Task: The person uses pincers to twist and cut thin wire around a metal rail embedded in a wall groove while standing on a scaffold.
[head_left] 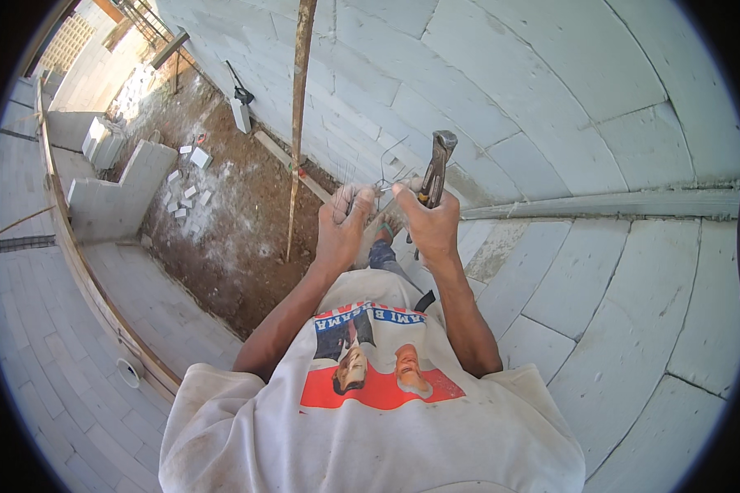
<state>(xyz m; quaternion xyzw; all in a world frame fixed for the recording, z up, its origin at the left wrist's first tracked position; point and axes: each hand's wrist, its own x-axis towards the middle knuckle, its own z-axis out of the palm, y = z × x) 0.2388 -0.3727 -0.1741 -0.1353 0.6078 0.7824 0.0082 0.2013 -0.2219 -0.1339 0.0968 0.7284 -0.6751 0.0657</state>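
Note:
My left hand (345,220) is closed, fingers curled, pinching thin wire. A bent length of wire (382,164) rises just above and between my hands, and finer strands stick up beside my left fingers. My right hand (432,222) is wrapped round dark metal pincers (437,168), their jaws pointing up and away from me. Its thumb and forefinger also meet at the wire close to my left fingertips. The two hands are held close together in front of my chest. How the wire runs inside the fingers is hidden.
A thin wooden pole (297,123) stands left of my hands. Pale block walls (543,74) rise ahead and right. Below left, dirt ground (230,238) holds broken white blocks (201,158) and a low block wall (123,193). A long wooden board (66,222) runs along the left.

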